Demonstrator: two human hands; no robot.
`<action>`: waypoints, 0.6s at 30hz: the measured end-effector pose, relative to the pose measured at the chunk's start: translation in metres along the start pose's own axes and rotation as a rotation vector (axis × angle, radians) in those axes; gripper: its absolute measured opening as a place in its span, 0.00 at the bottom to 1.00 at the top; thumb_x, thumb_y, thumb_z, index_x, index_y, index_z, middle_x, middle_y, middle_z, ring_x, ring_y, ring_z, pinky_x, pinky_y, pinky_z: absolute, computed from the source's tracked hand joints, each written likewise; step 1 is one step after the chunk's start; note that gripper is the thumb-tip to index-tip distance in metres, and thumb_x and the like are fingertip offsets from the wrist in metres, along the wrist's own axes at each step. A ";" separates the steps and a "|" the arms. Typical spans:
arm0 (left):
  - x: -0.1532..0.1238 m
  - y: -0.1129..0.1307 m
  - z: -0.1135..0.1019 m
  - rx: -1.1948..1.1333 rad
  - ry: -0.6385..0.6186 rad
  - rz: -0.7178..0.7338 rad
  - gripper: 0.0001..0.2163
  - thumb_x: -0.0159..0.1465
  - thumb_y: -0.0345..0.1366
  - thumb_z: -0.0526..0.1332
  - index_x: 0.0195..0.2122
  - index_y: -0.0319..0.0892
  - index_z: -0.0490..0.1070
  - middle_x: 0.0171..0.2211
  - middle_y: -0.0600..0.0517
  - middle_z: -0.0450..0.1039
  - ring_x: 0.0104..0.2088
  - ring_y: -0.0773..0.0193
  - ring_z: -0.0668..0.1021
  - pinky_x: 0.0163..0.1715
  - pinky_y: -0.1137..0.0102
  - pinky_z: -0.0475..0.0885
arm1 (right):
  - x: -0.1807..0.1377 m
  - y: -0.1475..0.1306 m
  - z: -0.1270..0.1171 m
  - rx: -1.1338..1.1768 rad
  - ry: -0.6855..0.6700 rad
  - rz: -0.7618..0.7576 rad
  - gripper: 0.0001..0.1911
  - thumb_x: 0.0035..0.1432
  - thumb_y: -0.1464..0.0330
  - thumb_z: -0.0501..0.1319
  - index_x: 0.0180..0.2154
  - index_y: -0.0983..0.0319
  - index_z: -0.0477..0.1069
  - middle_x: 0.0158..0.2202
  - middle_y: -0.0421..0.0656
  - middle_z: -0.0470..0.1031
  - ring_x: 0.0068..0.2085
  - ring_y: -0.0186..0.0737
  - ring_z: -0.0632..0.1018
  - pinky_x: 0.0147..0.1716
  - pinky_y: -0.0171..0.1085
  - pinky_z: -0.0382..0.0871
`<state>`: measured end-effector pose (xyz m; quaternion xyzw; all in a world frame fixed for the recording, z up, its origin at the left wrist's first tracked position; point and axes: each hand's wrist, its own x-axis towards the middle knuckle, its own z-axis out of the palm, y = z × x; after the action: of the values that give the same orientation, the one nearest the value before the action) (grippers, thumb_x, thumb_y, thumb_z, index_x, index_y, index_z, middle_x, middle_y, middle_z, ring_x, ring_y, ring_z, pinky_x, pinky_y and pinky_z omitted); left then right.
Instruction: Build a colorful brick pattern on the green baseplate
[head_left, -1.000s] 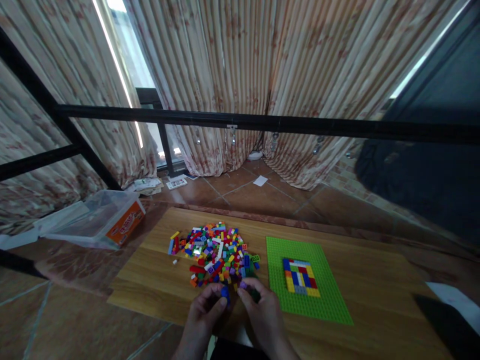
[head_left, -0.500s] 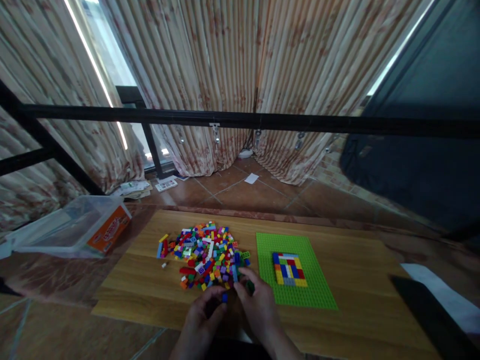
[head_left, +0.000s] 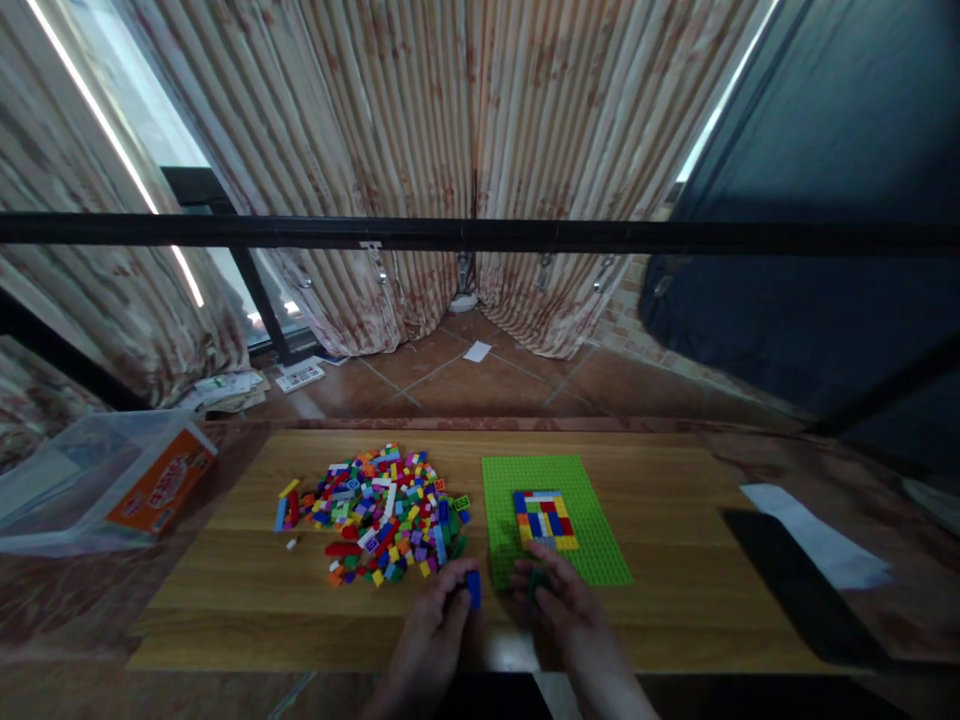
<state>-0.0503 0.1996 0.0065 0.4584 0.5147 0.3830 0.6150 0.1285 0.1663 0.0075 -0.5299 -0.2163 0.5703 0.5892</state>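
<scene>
- A blue toy brick (head_left: 473, 590) is showing at the fingertips of the left hand (head_left: 437, 620), above the near part of the desk (head_left: 675, 610); that grip is closing on it between thumb and fingers.
- A dark green brick (head_left: 537, 584) is sitting in the right hand (head_left: 566, 605), partly hidden by the fingers; that grip is curling around it, with some fingers spreading outward.
- The right hand is hovering by the near edge of a bright green studded baseplate (head_left: 600, 552); I cannot tell whether any finger is touching it.
- On the baseplate, a flat rectangular brick build (head_left: 546, 520) is lying, mixing blue, red, yellow, white and grey pieces.
- To the left of the baseplate, a loose heap of many-coloured bricks (head_left: 390, 505) is spreading over the wood, just beyond the left hand.
- One small white piece (head_left: 292, 544) is resting apart at the heap's left side.
- Toward the desk's right end, a black flat panel (head_left: 799, 585) is lying near some white paper (head_left: 817, 540).
- Off the left end, a clear plastic bin (head_left: 97, 440) is displaying an orange label (head_left: 161, 482).
- Behind a black rail (head_left: 420, 234), striped floral curtains (head_left: 390, 120) are hanging down to the tiled floor (head_left: 420, 372).
</scene>
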 end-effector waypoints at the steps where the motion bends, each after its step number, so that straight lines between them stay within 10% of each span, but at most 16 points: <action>1: 0.003 0.004 0.008 0.004 -0.050 0.010 0.15 0.58 0.42 0.63 0.45 0.45 0.77 0.42 0.46 0.76 0.41 0.54 0.76 0.38 0.66 0.74 | -0.001 -0.003 -0.002 -0.006 -0.001 0.005 0.28 0.44 0.59 0.70 0.49 0.58 0.73 0.42 0.49 0.79 0.41 0.46 0.80 0.47 0.51 0.72; 8: 0.041 0.019 0.041 0.046 -0.034 0.208 0.14 0.61 0.38 0.60 0.47 0.44 0.75 0.40 0.47 0.77 0.34 0.59 0.78 0.37 0.66 0.74 | -0.014 -0.006 -0.018 -0.014 0.056 -0.058 0.30 0.46 0.55 0.70 0.51 0.57 0.72 0.44 0.50 0.79 0.44 0.49 0.80 0.46 0.50 0.73; 18: 0.062 0.023 0.004 0.274 0.123 0.392 0.14 0.62 0.37 0.58 0.49 0.44 0.73 0.46 0.47 0.76 0.40 0.58 0.79 0.49 0.62 0.71 | -0.011 -0.008 -0.034 -0.006 0.108 -0.092 0.33 0.43 0.60 0.72 0.52 0.57 0.68 0.42 0.47 0.80 0.43 0.46 0.81 0.47 0.49 0.72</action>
<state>-0.0355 0.2643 0.0107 0.6047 0.4993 0.4488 0.4285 0.1581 0.1453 0.0071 -0.5511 -0.2100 0.5125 0.6241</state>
